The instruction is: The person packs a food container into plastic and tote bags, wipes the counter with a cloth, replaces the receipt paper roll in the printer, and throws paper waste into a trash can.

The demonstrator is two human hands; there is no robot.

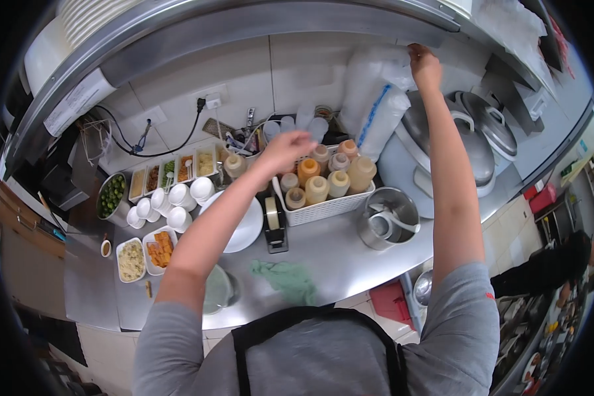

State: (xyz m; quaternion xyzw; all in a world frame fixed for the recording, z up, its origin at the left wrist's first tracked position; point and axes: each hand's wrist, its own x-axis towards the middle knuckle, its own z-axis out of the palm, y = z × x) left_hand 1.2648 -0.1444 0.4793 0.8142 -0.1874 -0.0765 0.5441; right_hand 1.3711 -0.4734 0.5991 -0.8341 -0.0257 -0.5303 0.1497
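Note:
My right hand (427,67) is raised high at the back right, its fingers pinched together at the top edge of a clear plastic bag (366,82). The bag stands against the tiled wall, beside a rolled plastic sleeve (383,119) with a blue stripe. My left hand (287,153) hovers over the left end of a white basket (330,206) of squeeze bottles (317,189). Its fingers point right, partly apart and slightly blurred, with nothing visible in them. Behind that hand stand several clear plastic cups (318,127).
Large lidded pots (442,142) stand at right, near a steel pot (389,218) with ladles. A tape dispenser (275,228), white plate (241,228), green cloth (285,280), foam cups (180,196) and food tubs (132,259) occupy the counter. A steel shelf (270,25) overhangs it.

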